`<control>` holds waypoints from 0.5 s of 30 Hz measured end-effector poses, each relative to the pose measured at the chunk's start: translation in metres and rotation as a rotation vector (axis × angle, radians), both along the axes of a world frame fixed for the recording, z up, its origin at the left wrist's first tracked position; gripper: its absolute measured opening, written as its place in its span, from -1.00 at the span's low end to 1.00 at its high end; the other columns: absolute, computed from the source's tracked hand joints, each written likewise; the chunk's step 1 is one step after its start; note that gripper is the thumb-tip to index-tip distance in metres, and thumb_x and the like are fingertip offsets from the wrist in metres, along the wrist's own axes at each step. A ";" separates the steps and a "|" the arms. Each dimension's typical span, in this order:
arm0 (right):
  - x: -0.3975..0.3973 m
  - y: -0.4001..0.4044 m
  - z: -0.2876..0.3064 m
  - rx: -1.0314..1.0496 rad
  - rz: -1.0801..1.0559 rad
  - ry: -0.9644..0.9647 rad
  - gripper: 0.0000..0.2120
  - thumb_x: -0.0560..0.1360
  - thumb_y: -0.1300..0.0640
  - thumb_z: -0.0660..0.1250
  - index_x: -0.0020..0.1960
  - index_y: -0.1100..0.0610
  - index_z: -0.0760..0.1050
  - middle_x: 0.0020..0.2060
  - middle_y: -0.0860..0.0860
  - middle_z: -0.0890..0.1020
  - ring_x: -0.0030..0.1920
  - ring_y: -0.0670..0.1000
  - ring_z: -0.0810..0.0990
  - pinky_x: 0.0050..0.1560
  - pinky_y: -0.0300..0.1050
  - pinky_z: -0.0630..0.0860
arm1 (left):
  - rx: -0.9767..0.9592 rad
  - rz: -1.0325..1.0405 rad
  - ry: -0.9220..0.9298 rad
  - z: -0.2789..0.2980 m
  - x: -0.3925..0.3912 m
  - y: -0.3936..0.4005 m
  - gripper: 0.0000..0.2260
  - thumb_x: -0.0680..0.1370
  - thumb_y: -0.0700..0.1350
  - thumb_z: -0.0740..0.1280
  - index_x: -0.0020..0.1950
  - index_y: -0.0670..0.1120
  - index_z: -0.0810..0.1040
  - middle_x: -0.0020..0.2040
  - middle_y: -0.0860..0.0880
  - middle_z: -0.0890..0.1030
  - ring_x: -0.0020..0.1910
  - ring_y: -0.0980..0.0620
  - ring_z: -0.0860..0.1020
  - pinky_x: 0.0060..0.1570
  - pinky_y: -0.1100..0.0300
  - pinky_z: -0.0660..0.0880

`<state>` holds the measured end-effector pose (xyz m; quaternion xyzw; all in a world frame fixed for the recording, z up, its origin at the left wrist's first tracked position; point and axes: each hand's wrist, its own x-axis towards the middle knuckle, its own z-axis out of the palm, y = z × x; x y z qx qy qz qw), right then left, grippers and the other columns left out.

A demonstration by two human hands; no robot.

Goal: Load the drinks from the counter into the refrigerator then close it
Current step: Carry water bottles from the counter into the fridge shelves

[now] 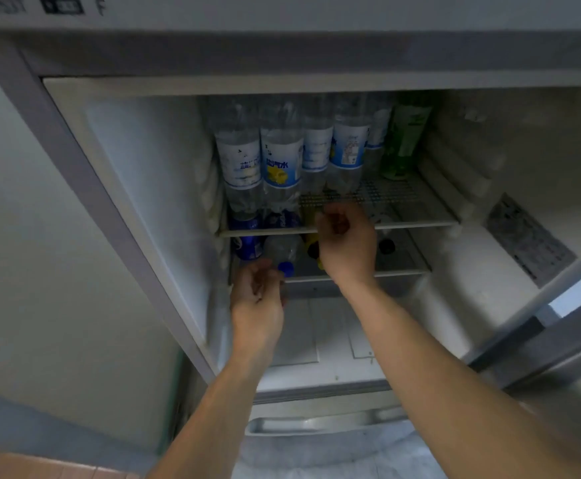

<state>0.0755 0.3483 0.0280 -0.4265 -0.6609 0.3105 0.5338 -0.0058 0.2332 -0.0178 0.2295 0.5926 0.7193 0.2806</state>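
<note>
The refrigerator (144, 188) stands open. Several clear water bottles (282, 157) with blue-and-white labels and a green bottle (404, 136) stand on the upper wire shelf (420, 219). On the lower shelf (403, 267) lie a clear bottle with a blue cap (283, 252), a blue can (249, 245) and a yellow bottle with a dark cap (312, 248). My left hand (259, 299) reaches to the blue-capped bottle's cap with curled fingers. My right hand (346, 243) is curled over the yellow bottle, hiding most of it.
The refrigerator door (530, 243) swings open to the right with a sticker on its inner face. A drawer handle (316, 423) sits below the compartment. A pale wall is on the left, and a dark bottle cap (387, 246) shows on the lower shelf.
</note>
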 end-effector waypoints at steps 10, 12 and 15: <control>0.115 -0.084 -0.052 -0.578 0.096 0.018 -0.89 0.53 0.04 0.41 0.00 0.05 0.57 -0.16 -0.03 0.63 -0.15 -0.01 0.63 -0.14 -0.09 0.58 | -0.095 -0.176 0.272 -0.038 0.064 -0.034 -0.86 0.64 -0.14 0.27 0.01 0.12 0.53 -0.21 0.04 0.61 -0.28 0.20 0.57 -0.34 0.31 0.53; 0.154 -0.110 -0.066 -0.678 0.067 0.040 -0.86 0.54 0.05 0.41 0.04 0.09 0.56 -0.17 -0.02 0.61 -0.20 -0.01 0.63 -0.24 -0.15 0.56 | -0.152 -0.249 0.288 -0.051 0.090 -0.046 -0.87 0.64 -0.11 0.27 0.01 0.13 0.52 -0.16 0.05 0.63 -0.24 0.19 0.60 -0.32 0.28 0.54; 0.221 -0.159 -0.096 -0.778 -0.028 0.118 -0.81 0.56 0.14 0.39 0.08 0.25 0.55 -0.18 0.09 0.58 -0.24 0.00 0.56 -0.26 -0.20 0.51 | -0.243 -0.377 0.329 -0.078 0.135 -0.071 -0.91 0.64 -0.11 0.26 0.04 0.09 0.51 -0.11 -0.02 0.65 -0.16 0.05 0.63 -0.15 0.07 0.59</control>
